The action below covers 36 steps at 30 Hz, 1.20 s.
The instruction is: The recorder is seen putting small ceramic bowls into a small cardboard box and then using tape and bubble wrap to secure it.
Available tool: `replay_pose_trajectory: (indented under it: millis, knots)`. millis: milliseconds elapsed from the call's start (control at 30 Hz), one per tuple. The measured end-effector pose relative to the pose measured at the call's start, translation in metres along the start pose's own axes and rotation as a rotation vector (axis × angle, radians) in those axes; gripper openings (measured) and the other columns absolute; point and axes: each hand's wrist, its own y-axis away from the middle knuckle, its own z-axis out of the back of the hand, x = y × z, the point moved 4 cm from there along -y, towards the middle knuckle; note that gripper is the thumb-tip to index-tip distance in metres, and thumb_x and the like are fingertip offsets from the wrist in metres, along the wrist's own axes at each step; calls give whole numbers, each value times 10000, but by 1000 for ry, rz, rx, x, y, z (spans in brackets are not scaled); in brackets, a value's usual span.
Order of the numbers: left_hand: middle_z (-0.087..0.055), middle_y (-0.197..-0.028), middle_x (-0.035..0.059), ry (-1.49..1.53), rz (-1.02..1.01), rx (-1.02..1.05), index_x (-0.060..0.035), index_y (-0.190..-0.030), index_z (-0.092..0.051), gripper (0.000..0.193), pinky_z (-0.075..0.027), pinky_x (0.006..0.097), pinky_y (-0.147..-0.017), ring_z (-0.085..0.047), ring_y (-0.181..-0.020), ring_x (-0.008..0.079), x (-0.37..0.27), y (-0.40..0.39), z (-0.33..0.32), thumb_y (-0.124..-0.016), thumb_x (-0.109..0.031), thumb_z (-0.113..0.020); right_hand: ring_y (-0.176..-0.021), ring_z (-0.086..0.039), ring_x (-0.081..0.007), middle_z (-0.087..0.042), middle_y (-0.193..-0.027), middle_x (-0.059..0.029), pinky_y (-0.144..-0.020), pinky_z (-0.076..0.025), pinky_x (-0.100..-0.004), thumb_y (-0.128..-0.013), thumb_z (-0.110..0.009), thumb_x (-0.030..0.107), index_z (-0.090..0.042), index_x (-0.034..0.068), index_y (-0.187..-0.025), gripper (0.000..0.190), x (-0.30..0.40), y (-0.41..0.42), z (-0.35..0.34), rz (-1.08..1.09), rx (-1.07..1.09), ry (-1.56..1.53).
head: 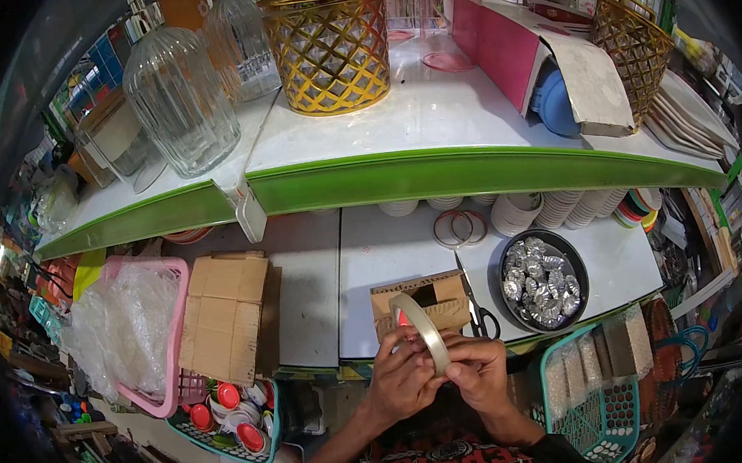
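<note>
A roll of clear adhesive tape [436, 346] is held upright between both hands, close to my chest. My left hand [399, 375] grips the roll's left side, and my right hand [480, 369] pinches its lower right edge with thumb and fingers. Just beyond the roll, a small open cardboard box [385, 292] rests on the lower white shelf. Black-handled scissors [488, 322] lie right of the box, their blades partly against it. A round dark pan [582, 281] holding crinkled silver foil-like cups stands farther right.
Above, a green-edged shelf [444, 175] carries glass dispensers [185, 109], a gold lattice basket [333, 60] and a pink box [500, 48]. At left are a pink basket [181, 335] with clear plastic and a cardboard box [222, 319]. Teal baskets [622, 407] stand below; stacked white bowls [515, 213] sit behind.
</note>
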Motion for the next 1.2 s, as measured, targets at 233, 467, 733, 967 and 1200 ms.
replay_pose_trajectory:
  millis: [233, 467, 733, 967, 1200]
  knots:
    - [-654, -904, 108, 99, 57, -45, -41, -819, -554, 190, -465, 512, -898, -646, -885, 298, -2, -2, -3, -783, -100, -732, -1033, -647, -294, -725, -991, -169, -991, -445, -446, -909, -648, 186, -711, -64, -1018, 280, 4, -1, -1, 52, 57, 21]
    - [-647, -913, 100, -7, -10, -62, -51, -825, -549, 190, -468, 503, -874, -636, -884, 288, -3, -5, -2, -794, -101, -730, -1026, -649, -298, -726, -984, -166, -977, -458, -434, -898, -659, 140, -709, -72, -1006, 243, 0, -1, 2, 92, 53, 44]
    - [-655, -934, 109, -89, -36, -48, -46, -858, -556, 195, -472, 493, -867, -640, -898, 282, -3, 0, -5, -788, -94, -731, -1040, -646, -275, -725, -979, -156, -943, -481, -401, -893, -664, 114, -714, -66, -998, 214, -10, 6, 6, 37, 13, -57]
    - [-661, -949, 111, -13, 41, -17, -51, -861, -563, 211, -469, 487, -887, -644, -883, 282, -5, -4, -2, -756, -82, -743, -1021, -653, -257, -725, -981, -151, -937, -484, -392, -901, -654, 120, -706, -71, -1005, 223, -2, 2, 2, 34, 28, -28]
    - [-650, -934, 101, -54, -34, -31, -50, -829, -557, 207, -478, 485, -870, -640, -873, 274, -2, 2, -3, -751, -77, -747, -1000, -657, -245, -722, -966, -163, -910, -501, -383, -910, -659, 137, -695, -87, -970, 234, -6, 3, 3, 83, 38, -29]
